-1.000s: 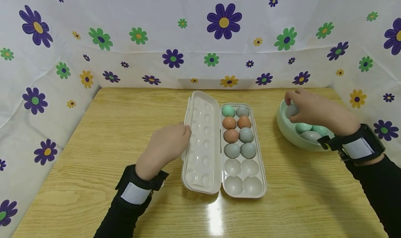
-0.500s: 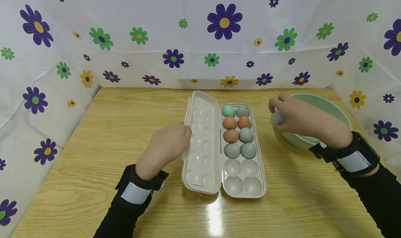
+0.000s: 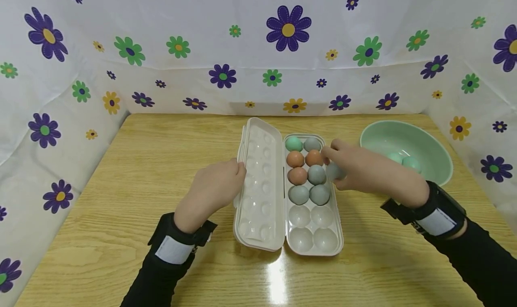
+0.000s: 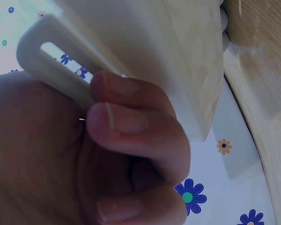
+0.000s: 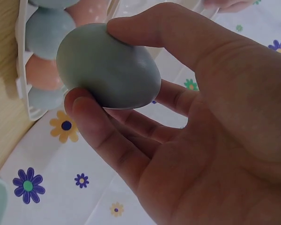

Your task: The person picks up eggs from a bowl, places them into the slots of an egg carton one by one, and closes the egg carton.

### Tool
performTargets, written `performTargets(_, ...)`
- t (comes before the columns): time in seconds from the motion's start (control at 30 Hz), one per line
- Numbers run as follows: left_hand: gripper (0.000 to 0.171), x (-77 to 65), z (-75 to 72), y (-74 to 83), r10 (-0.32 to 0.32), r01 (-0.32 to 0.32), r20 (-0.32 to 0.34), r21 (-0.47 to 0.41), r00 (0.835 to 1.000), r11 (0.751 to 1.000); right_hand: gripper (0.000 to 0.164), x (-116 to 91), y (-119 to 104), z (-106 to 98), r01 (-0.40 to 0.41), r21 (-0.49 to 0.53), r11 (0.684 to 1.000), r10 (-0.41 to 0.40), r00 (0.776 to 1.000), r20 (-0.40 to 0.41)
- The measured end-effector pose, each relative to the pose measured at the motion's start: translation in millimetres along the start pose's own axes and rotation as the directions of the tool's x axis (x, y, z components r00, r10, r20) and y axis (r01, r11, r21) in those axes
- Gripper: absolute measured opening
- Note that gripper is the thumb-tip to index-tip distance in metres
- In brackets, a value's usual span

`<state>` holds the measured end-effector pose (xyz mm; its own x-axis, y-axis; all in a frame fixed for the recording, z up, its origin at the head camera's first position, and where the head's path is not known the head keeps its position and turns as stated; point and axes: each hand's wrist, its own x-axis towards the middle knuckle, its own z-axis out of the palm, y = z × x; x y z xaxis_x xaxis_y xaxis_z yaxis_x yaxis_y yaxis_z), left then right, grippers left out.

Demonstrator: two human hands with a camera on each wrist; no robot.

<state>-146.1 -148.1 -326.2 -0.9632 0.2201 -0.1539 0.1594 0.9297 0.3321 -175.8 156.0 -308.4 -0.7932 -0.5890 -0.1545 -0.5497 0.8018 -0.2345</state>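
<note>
My left hand (image 3: 220, 183) grips the edge of the egg box's raised lid (image 3: 262, 186). In the left wrist view its fingers (image 4: 140, 122) curl round a slotted white handle (image 4: 61, 65). My right hand (image 3: 363, 170) pinches a grey-blue egg (image 5: 107, 68) between thumb and fingers, off the table at the right side of the white egg box (image 3: 315, 248). Green, brown (image 3: 297, 176) and grey eggs (image 3: 299, 195) sit in the box's far rows. Bare cups (image 3: 322, 216) show at its near end.
To the right stands a pale green bowl (image 3: 438, 156) with green eggs (image 3: 411, 163) inside; the right forearm hides part of it. A flowered white cloth (image 3: 173, 24) rises behind and beside the wooden table (image 3: 101, 253).
My right hand has lifted the grey-blue egg out of the bowl and carried it left to the egg box. The left hand stays on the lid.
</note>
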Motion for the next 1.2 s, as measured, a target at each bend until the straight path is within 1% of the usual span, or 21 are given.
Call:
performTargets(0.1,0.042,-0.3,0.0,-0.1,0.001,-0.001,-0.002,0.002,1.000,1.000,0.043,0,-6,3,0.029,0.007,1.000,-0.029,1.000,0.008)
performTargets(0.2,0.043,-0.5,0.3,-0.2,0.003,-0.003,-0.002,0.004,1.000,1.000,0.041,-1,-12,6,0.062,0.016,0.998,-0.063,0.998,0.015)
performTargets(0.3,0.043,-0.6,0.2,0.0,0.003,-0.003,-0.002,0.005,1.000,1.000,0.037,-1,-18,10,0.132,0.012,0.991,-0.132,0.991,-0.007)
performTargets(0.37,0.042,-0.6,0.1,0.1,0.002,-0.002,0.000,0.002,1.000,1.000,0.036,-1,-21,13,0.187,0.004,0.982,-0.187,0.982,-0.030)
performTargets(0.43,0.042,-0.4,0.2,0.2,0.002,-0.002,0.002,-0.001,1.000,1.000,0.037,0,-25,16,0.224,0.003,0.975,-0.224,0.974,-0.041)
performTargets(0.63,0.043,-0.1,0.5,-0.3,0.000,0.000,0.004,-0.001,1.000,1.000,0.047,3,-37,31,0.231,-0.010,0.973,-0.231,0.973,0.004)
performTargets(0.77,0.043,0.1,0.5,-0.4,0.003,-0.003,0.002,-0.006,1.000,1.000,0.045,4,-42,43,0.305,-0.050,0.951,-0.307,0.951,-0.027)
performTargets(0.87,0.043,-0.1,0.4,-0.6,0.003,-0.003,0.003,-0.006,1.000,1.000,0.042,6,-45,49,0.340,-0.060,0.939,-0.342,0.939,-0.042)
performTargets(0.97,0.043,-0.3,0.3,-0.9,0.002,-0.002,0.004,-0.006,1.000,1.000,0.039,6,-50,53,0.343,-0.057,0.938,-0.345,0.938,-0.029)
performTargets(1.1,0.043,-0.1,0.4,-1.1,0.004,-0.003,0.006,-0.005,1.000,1.000,0.037,7,-56,57,0.321,-0.055,0.946,-0.319,0.947,0.034)
performTargets(1.2,0.043,0.2,0.8,-1.1,0.005,-0.004,0.005,-0.006,1.000,1.000,0.040,7,-59,62,0.317,-0.081,0.945,-0.312,0.948,0.066)
